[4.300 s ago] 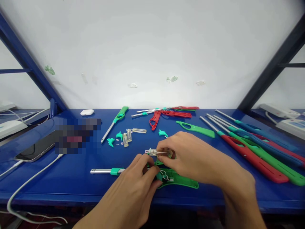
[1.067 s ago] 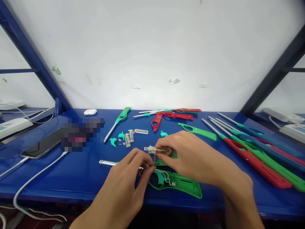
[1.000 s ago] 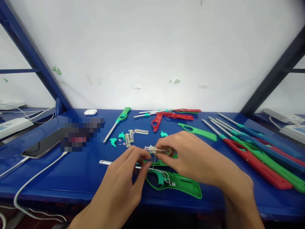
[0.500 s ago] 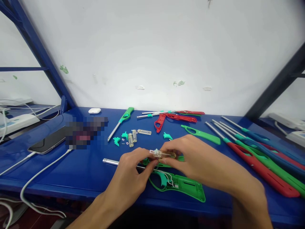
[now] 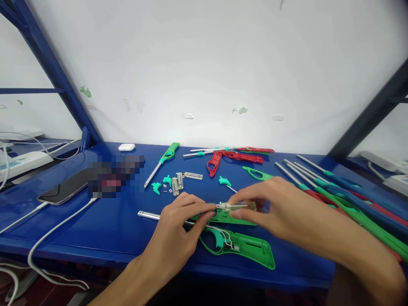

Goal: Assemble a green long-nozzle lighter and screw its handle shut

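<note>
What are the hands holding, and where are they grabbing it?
The right hand pinches a clear tube around its middle, thumb below and fingers above. Fingertips of the left hand meet its left tip; whether they grip it is unclear.

At table (image 5: 111,229) front edge, open shell (image 5: 251,250); small parts (image 5: 174,185) behind it; phone (image 5: 65,190) far left; lighters (image 5: 350,204) right.

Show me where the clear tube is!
Head view, near the middle: the right hand pinches the clear tube just above the open green lighter shell.

Phone (image 5: 65,190), earbud case (image 5: 126,147), spare lighters (image 5: 353,187).
</note>
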Action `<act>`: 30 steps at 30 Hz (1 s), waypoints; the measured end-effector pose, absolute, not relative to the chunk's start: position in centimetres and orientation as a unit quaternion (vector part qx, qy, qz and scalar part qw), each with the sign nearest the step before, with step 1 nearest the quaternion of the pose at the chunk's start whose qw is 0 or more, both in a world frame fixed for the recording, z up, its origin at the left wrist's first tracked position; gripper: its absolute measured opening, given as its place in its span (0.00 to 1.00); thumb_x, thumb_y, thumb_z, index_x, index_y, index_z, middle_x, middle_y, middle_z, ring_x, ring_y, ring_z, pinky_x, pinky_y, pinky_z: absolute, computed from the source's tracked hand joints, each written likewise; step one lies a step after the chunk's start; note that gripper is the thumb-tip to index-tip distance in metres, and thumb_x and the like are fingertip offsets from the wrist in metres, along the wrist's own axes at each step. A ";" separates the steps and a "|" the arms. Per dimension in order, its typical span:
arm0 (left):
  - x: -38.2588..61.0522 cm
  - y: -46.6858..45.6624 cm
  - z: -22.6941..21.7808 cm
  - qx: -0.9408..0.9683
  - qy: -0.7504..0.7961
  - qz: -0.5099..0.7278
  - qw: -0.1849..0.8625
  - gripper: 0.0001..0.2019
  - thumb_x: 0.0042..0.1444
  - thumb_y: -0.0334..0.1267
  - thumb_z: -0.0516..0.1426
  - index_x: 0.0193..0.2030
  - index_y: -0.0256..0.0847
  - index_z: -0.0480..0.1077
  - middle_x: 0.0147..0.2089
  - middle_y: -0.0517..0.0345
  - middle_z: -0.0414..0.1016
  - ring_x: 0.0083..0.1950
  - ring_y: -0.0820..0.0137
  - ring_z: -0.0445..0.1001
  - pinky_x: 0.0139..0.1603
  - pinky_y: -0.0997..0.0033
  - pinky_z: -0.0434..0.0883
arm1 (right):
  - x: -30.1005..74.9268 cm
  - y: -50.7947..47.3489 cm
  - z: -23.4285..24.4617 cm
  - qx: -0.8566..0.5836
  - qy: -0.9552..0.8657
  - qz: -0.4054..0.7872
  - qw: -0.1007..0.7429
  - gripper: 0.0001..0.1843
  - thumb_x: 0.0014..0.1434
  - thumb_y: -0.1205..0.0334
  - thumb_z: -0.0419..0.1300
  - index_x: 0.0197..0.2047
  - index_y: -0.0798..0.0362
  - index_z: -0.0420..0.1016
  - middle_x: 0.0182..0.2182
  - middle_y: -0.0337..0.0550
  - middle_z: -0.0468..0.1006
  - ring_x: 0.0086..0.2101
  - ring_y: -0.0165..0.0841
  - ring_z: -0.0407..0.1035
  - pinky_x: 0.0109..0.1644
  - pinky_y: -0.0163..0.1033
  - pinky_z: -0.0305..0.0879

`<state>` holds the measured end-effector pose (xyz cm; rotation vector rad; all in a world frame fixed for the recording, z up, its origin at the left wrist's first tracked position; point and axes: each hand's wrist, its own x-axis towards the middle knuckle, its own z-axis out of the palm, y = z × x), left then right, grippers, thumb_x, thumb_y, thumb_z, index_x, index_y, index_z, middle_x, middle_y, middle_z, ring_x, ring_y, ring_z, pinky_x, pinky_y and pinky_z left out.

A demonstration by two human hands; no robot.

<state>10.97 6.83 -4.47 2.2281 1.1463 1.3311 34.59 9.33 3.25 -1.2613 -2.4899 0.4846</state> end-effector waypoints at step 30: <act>11.1 6.6 -4.6 0.789 0.400 0.454 0.102 0.10 0.69 0.28 0.60 0.49 0.42 0.82 0.41 0.58 0.80 0.40 0.70 0.76 0.41 0.69 0.74 | 34.8 9.6 2.6 -0.422 -0.880 0.144 0.162 0.10 0.69 0.54 0.65 0.47 0.42 0.89 0.32 0.41 0.86 0.30 0.33 0.76 0.30 0.35 0.64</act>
